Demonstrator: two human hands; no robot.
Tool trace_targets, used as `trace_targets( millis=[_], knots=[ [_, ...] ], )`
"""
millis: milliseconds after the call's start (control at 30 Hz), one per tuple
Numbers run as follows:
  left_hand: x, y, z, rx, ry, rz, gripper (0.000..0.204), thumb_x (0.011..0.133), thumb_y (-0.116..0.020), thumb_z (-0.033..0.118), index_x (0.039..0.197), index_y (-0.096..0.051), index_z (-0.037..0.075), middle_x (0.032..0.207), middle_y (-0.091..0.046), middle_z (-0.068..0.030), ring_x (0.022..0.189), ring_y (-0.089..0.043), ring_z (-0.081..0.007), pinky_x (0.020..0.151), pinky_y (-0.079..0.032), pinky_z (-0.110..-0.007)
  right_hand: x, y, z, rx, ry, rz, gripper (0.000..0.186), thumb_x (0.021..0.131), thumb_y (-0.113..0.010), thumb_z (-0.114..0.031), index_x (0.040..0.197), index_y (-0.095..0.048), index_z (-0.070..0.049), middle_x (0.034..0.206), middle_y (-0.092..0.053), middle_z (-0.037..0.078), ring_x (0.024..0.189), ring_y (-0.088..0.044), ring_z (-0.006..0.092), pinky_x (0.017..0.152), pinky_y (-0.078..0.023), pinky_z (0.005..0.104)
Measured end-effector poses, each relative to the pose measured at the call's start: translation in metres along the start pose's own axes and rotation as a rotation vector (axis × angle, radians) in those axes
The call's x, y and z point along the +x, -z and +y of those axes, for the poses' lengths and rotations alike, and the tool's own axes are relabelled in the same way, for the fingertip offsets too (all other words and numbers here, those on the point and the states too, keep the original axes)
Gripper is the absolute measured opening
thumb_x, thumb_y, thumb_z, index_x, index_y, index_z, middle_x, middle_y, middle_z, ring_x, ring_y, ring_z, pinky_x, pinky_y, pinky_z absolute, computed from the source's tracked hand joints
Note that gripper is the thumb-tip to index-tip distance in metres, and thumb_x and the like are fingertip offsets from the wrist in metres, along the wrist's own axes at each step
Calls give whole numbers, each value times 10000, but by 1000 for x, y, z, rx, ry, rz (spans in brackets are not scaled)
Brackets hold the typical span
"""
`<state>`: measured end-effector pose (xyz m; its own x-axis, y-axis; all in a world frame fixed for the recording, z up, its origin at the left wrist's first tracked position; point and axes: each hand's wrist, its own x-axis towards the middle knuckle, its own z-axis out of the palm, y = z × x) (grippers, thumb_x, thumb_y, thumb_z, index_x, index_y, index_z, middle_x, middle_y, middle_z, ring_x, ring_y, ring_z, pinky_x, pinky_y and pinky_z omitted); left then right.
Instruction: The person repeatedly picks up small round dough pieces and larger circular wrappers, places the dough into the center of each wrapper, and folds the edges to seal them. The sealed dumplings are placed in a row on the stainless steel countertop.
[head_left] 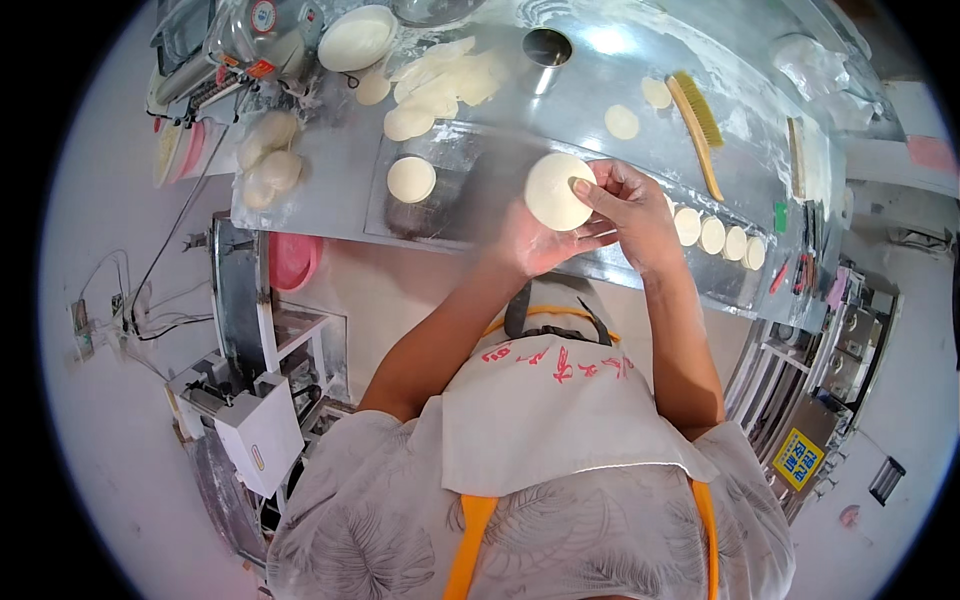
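My right hand grips a pale round dough wrapper, its thumb pressed on the top face near the edge. Below and to the left of that wrapper is my left hand, palm turned up; its fingers are smeared by motion and partly behind the wrapper. A short stack of round wrappers lies to the left on a dark metal board. To the right, partly behind my right hand, a row of wrapper stacks runs along the table's front edge.
Flattened dough pieces overlap at the back left, near a white bowl. A metal cup stands at the back. A wooden-handled brush lies on the right beside loose rounds. Dough lumps sit far left, above a pink basin.
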<state>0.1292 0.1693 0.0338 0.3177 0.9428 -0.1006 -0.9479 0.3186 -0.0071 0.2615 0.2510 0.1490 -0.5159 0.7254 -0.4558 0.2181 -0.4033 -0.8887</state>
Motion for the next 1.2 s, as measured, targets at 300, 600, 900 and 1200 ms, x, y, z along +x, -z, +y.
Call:
trace_targets(
  millis=[300, 600, 900, 1200],
  knots=[
    [-28, -42, -3, 440, -171, 201, 641, 1150, -520, 451, 1576, -468, -26, 1565, -551, -152, 1464, -522, -300, 1237, -410, -510, -17, 3, 9, -331, 147, 137, 284, 976, -823, -150, 1173, -735, 34, 989, -776, 96, 870, -727, 157, 766, -603, 315],
    [-62, -112, 6, 1208, -212, 423, 383, 1095, -677, 155, 1448, -625, 14, 1301, -701, -31, 1182, -640, -116, 1031, -530, -322, -45, -5, -18, -738, 955, 201, 405, 846, -867, -51, 1240, -788, -98, 1167, -702, 86, 1020, -623, 279, 827, -552, 360],
    [-64, -122, 3, 1176, -257, 332, 406, 1049, -722, 48, 1440, -626, 0, 1346, -710, -48, 1236, -651, -127, 1065, -540, -325, -53, 2, -11, -707, 1123, 256, 311, 748, -913, 10, 1023, -787, -61, 1019, -751, 87, 948, -701, 286, 803, -566, 376],
    [-67, -121, 2, 1141, -183, 321, 461, 1014, -761, 24, 1449, -613, -2, 1362, -708, -63, 1250, -660, -147, 1074, -546, -339, -60, 0, -10, -675, 1081, 237, 307, 756, -903, 22, 1017, -771, -71, 1006, -747, 93, 943, -691, 313, 836, -572, 409]
  ],
)
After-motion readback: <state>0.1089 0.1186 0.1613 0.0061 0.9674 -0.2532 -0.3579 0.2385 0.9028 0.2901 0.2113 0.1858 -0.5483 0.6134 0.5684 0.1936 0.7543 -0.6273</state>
